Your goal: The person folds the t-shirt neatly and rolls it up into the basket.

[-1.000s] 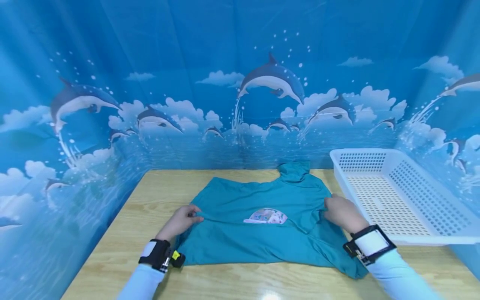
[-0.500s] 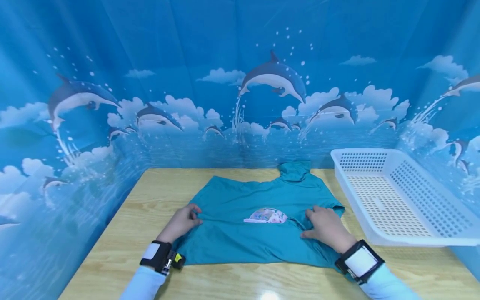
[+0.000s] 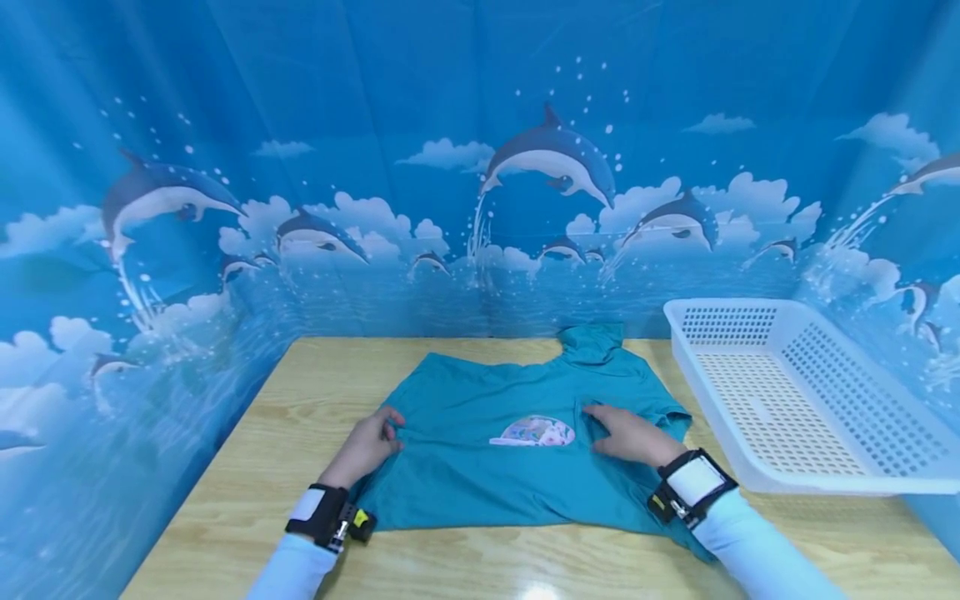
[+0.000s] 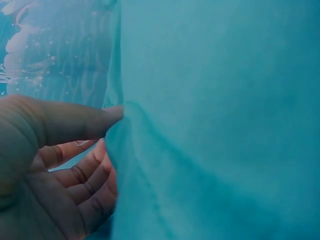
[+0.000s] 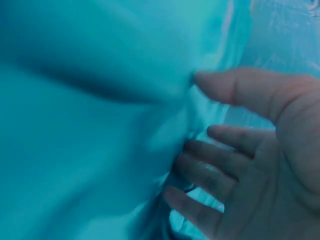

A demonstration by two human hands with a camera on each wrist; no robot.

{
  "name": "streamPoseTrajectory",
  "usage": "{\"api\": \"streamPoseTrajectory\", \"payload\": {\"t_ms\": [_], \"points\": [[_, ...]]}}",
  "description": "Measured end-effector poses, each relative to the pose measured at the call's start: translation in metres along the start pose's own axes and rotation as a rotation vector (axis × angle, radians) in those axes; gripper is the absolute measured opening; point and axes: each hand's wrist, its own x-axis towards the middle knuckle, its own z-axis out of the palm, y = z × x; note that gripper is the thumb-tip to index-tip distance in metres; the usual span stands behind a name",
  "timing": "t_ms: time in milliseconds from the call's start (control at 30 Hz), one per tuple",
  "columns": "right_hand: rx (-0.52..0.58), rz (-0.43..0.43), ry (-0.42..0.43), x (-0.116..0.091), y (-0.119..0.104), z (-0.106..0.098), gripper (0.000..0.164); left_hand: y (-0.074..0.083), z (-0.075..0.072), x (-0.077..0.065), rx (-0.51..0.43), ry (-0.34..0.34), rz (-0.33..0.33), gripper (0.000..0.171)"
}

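Observation:
A teal T-shirt (image 3: 480,483) with a pale, patterned half-round print (image 3: 534,431) lies sideways across the table. At its left edge my left hand (image 3: 367,446) pinches the cloth; in the left wrist view the thumb presses on the fabric with fingers behind it. My right hand (image 3: 633,437) is over the right part of the shirt, just right of the print. In the right wrist view its thumb (image 5: 235,90) touches the cloth, while the fingers are spread apart from the thumb and reach the fabric's edge. A short sleeve (image 3: 591,343) sticks out at the back.
A white perforated plastic basket (image 3: 716,417) stands to the right of the shirt. Bare wooden table (image 3: 300,387) shows left of the shirt and along the front. Behind hangs a blue curtain (image 3: 420,83) printed with dolphins.
My right hand has let go of the shirt's right side and moved left toward the print, where the cloth now puckers. The left hand has stayed at the left edge.

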Motion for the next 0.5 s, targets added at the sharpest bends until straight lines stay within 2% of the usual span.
{"api": "streamPoseTrajectory", "payload": {"t_ms": [67,100,200,333,400,500], "points": [[0.060,0.003,-0.091,-0.003,0.004,0.000,0.060,0.000,0.000,-0.001,0.004,-0.004,0.001,0.030],[0.076,-0.002,-0.109,-0.005,0.005,-0.001,0.061,0.001,0.000,-0.001,0.013,-0.005,0.002,0.030],[0.094,0.008,-0.115,-0.018,0.004,-0.008,0.062,0.005,-0.001,-0.006,0.108,0.000,0.019,0.035],[0.015,0.051,-0.103,-0.043,-0.003,-0.021,0.061,0.022,-0.001,-0.024,0.305,0.001,0.041,0.050],[-0.016,0.076,-0.127,-0.057,-0.005,-0.024,0.063,0.034,0.000,-0.037,0.357,-0.033,0.039,0.056],[-0.001,0.133,-0.217,-0.075,-0.001,-0.020,0.070,0.053,0.005,-0.056,0.376,-0.123,-0.002,0.061]]}}
